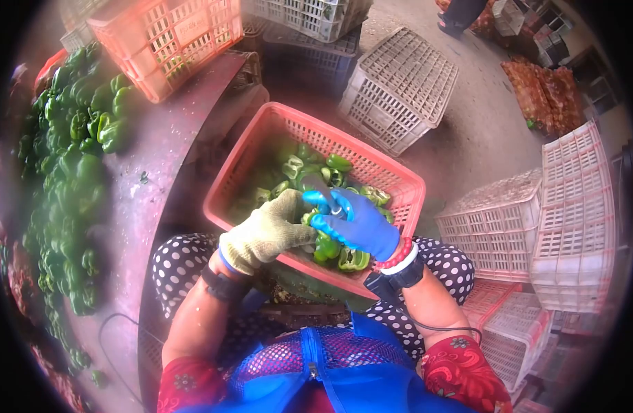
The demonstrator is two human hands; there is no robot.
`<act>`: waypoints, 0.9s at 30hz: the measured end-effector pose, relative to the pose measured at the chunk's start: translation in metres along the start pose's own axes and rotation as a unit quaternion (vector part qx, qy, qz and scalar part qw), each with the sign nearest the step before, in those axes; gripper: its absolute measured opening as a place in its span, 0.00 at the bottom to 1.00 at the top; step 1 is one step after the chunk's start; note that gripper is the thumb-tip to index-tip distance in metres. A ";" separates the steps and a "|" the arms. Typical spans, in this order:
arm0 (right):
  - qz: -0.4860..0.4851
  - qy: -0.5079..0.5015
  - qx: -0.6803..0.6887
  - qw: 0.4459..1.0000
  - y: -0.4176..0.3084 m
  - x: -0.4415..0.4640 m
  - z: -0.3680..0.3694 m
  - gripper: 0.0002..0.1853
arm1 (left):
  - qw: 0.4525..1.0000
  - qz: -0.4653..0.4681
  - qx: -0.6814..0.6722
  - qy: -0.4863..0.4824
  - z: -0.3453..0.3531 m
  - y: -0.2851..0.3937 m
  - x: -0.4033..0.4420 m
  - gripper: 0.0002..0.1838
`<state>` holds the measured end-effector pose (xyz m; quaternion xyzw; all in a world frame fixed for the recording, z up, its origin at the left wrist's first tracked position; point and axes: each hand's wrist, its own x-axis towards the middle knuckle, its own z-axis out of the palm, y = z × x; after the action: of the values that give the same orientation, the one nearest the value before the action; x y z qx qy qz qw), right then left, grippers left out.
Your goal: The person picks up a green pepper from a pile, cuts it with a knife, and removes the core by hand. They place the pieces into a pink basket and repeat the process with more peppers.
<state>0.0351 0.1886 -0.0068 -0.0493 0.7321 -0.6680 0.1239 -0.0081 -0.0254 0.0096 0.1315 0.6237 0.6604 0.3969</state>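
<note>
Head view: left hand [261, 233] and right hand [356, 221] reach over crate rim [320, 270].

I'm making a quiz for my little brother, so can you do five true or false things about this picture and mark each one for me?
1. The left hand wears a blue glove. False: its glove is pale yellow, and the right hand wears blue.
2. Cut green bell peppers lie in the pink crate. True.
3. The trousers have stripes. False: they have white dots.
4. A red bead bracelet is on the right wrist. True.
5. The table holds a heap of carrots. False: they are green bell peppers.
</note>
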 end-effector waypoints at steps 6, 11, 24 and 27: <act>-0.044 -0.002 -0.148 0.988 -0.009 -0.004 0.002 0.11 | 0.973 -0.130 -0.159 -0.103 -0.015 -0.003 -0.001 0.19; -0.222 0.052 -0.365 0.903 -0.010 -0.003 0.010 0.14 | 0.994 -0.047 -0.087 0.038 0.007 0.020 -0.016 0.08; 0.219 -0.039 -0.401 0.889 0.131 0.040 -0.003 0.21 | 0.843 -0.115 0.201 0.485 -0.073 0.060 -0.235 0.21; 0.185 -0.026 -0.456 0.870 0.176 0.043 0.011 0.20 | 0.720 -0.266 0.445 0.462 -0.092 0.003 -0.330 0.21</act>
<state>0.0130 0.1859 -0.1869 0.0190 0.9476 -0.2228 0.2282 0.1441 -0.3181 0.1012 -0.1995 0.9610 0.1530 0.1151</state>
